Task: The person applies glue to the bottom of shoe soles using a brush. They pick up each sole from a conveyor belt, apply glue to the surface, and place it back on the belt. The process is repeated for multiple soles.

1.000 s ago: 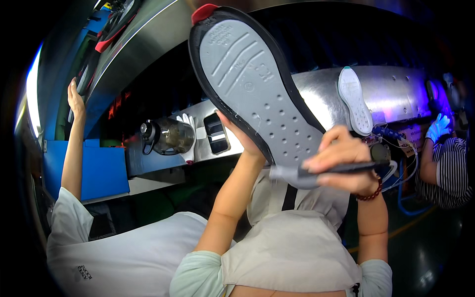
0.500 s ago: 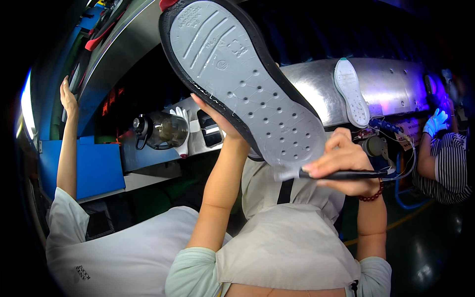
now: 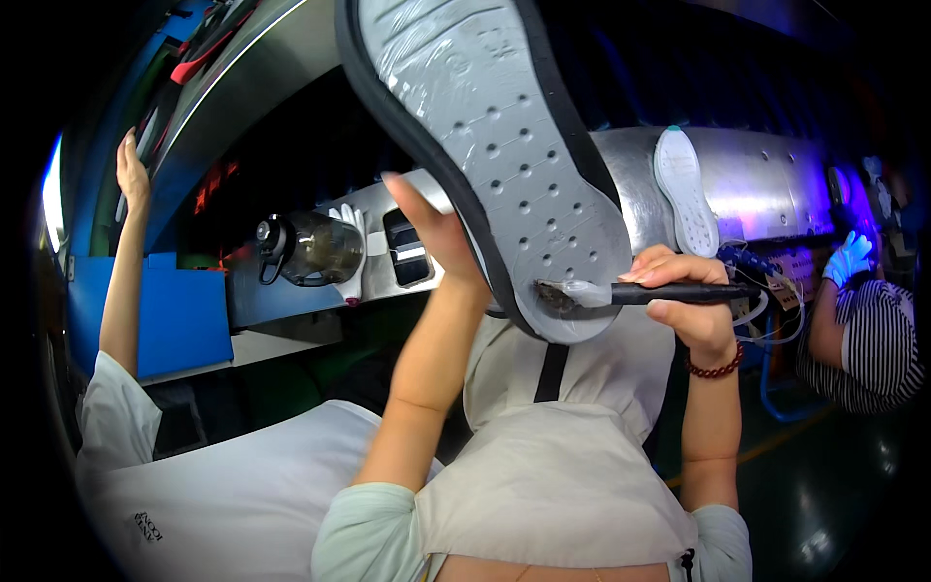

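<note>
A large grey shoe sole (image 3: pixel 543 223) with a black raised rim is held up in front of me, its toe end cut off by the top edge. Rows of small holes dot its lower half, and wet-looking shine covers part of it. My left hand (image 3: pixel 448 241) supports its left side, thumb sticking out and the other fingers hidden behind. In my right hand (image 3: pixel 693 310) is a brush (image 3: pixel 635 294) with a black handle, gripped between thumb and fingers. Its dark-tipped bristles touch the sole near the rounded lower end.
On the left bench stand a dark clear jug (image 3: pixel 325 250), a white glove (image 3: pixel 351 233) and a phone (image 3: pixel 407 250). A white sole (image 3: pixel 686 189) lies on the metal surface (image 3: pixel 747 175) at right. One co-worker reaches up at left; another with a glowing blue glove (image 3: pixel 849 259) is at right.
The brush has come from below the sole's lower edge onto its surface, with the right hand rising slightly. The sole has shifted up, and its toe end has left the picture.
</note>
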`<state>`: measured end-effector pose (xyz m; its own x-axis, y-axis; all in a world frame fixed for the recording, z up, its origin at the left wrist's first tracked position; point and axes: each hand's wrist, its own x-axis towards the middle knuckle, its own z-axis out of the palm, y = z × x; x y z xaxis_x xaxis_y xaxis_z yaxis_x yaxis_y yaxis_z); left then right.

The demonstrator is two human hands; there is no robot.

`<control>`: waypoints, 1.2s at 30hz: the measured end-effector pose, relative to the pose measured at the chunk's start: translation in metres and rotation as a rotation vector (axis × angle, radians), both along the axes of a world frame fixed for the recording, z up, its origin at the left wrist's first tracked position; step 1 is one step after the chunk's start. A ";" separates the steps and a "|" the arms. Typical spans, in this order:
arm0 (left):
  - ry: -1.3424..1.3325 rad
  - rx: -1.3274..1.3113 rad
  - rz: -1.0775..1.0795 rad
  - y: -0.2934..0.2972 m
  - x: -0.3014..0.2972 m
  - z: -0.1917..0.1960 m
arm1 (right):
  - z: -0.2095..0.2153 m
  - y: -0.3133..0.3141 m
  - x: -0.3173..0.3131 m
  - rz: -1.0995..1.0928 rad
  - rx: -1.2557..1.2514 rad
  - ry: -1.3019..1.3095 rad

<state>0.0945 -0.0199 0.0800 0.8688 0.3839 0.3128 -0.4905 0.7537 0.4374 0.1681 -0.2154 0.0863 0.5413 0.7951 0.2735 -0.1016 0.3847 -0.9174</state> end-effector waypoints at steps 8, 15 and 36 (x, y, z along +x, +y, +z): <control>-0.097 -0.156 -0.430 0.021 -0.002 -0.024 | 0.012 0.012 -0.010 0.237 -0.084 -0.483; 0.436 0.001 -0.678 0.032 0.007 0.009 | 0.016 0.017 0.004 0.259 -0.201 -0.475; 0.991 0.445 -0.804 0.038 0.000 0.035 | 0.053 0.001 0.015 0.557 -0.370 -1.049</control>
<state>0.0944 0.0183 0.1151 0.7341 -0.3023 -0.6080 0.6776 0.3835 0.6275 0.1827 -0.2143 0.1389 -0.2388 0.9677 0.0806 0.6790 0.2257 -0.6986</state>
